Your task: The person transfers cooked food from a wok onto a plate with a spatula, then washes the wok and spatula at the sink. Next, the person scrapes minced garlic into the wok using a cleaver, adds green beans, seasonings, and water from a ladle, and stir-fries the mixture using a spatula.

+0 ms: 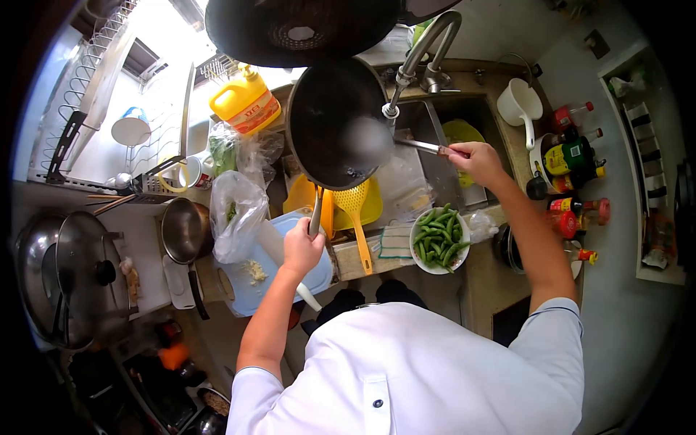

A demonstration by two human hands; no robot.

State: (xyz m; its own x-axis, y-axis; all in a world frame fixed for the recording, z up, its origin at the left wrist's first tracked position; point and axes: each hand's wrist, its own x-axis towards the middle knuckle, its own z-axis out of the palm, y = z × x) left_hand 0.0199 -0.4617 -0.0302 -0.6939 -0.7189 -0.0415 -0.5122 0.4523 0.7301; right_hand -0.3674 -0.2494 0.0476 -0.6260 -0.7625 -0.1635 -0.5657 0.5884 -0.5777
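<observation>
My left hand is closed round the handle of a dark wok, held tilted over the sink, its inside facing me. In my right hand is the brown handle of a metal-shafted cooking utensil. Its far end reaches toward the wok's right side, where a pale blur hides its shape. The faucet hangs at the wok's right rim; I cannot tell whether water runs. Below the wok lie a yellow slotted ladle and a white bowl of green pods.
A blue cutting board with chopped pale bits and a white-handled knife lies left. Nearby are plastic bags, a yellow detergent jug and a saucepan. Bottles and a white dipper stand right.
</observation>
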